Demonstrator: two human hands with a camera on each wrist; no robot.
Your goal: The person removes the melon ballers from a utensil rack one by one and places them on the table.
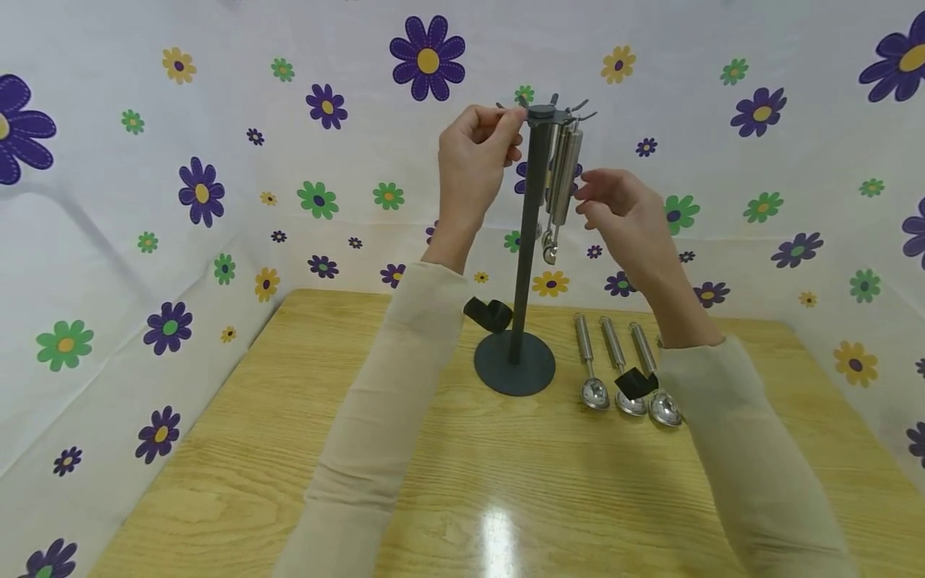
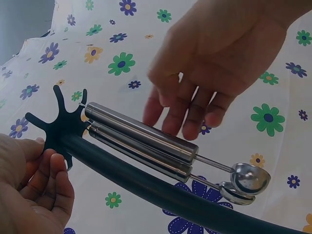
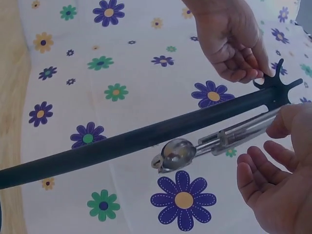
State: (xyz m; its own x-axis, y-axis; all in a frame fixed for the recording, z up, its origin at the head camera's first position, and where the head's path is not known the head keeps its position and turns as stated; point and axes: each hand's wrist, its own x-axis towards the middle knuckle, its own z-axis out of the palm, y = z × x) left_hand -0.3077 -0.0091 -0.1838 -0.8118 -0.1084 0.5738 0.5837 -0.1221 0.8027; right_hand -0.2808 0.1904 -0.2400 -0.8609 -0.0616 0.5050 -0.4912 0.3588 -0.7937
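A dark utensil stand (image 1: pixel 531 217) has a long post on a round base (image 1: pixel 499 373) and a crown of hooks (image 2: pixel 63 119) at its top. My left hand (image 1: pixel 477 152) pinches one hook of that crown between thumb and fingers. Several steel scoops hang bowl-down from the far right side; the nearest handle (image 2: pixel 141 131) ends in a small round bowl (image 2: pixel 251 178). Right beside these handles, my right hand (image 1: pixel 621 213) holds nothing, its fingers loosely bent, as the right wrist view shows with the same hand (image 3: pixel 287 180) below the scoops.
On the wooden table (image 1: pixel 347 353), several larger steel scoops lie in a row right of the base, among them a leftmost scoop (image 1: pixel 595 392); my right sleeve (image 1: pixel 730 433) partly covers the row. A flower-print cloth (image 1: pixel 347 152) stands behind and at both sides.
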